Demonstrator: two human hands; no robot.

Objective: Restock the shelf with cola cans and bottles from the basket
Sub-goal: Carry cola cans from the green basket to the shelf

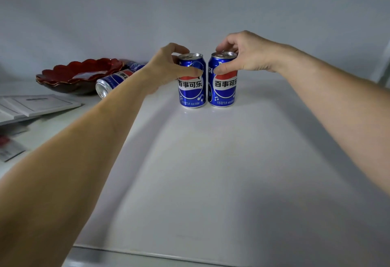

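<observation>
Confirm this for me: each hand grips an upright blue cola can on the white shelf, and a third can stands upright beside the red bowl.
One detail is wrong. The third can lies on its side beside the red bowl, not upright, as the head view shows. The rest holds: the left hand and right hand each grip an upright blue can, the left can and the right can, on the white shelf.

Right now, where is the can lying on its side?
In the head view it lies far left, beside the red dish, behind the left forearm.
</observation>
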